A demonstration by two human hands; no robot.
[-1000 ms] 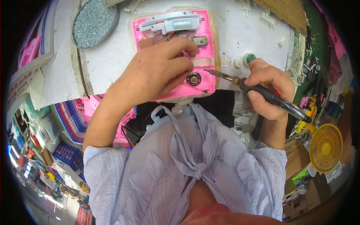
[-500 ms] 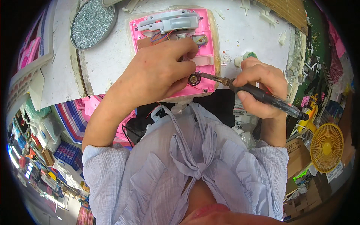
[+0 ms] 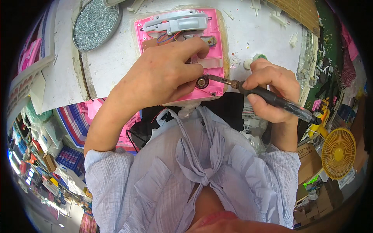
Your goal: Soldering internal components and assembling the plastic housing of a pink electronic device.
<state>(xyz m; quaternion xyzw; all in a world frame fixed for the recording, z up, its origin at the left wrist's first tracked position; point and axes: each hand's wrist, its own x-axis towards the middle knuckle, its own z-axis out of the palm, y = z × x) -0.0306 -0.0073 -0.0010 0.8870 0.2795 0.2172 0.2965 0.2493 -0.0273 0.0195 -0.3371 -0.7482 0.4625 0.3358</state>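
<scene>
A pink plastic housing (image 3: 217, 34) lies open-side up on the table, with a grey plastic part (image 3: 186, 23), red and blue wires (image 3: 167, 38) and a small round speaker (image 3: 202, 82) inside. My right hand (image 3: 276, 91) is closed around the black handle of a soldering iron (image 3: 268, 98). Its metal tip points left and meets the speaker's rim, as far as I can see. Over the housing's left half rests my left hand (image 3: 167, 70), fingers bent and drawn together beside the speaker. What they grip, if anything, is hidden beneath them.
A round metal tray (image 3: 97, 25) full of small screws stands at the far left. Beyond my right hand are a small green-and-white spool-like thing (image 3: 254, 60) and scattered white plastic pieces (image 3: 293, 39). A yellow fan (image 3: 339, 153) stands at the right, below table level.
Both hands and the housing sit almost where they were, with only a very slight shift to the right. The iron's tip stays at the speaker.
</scene>
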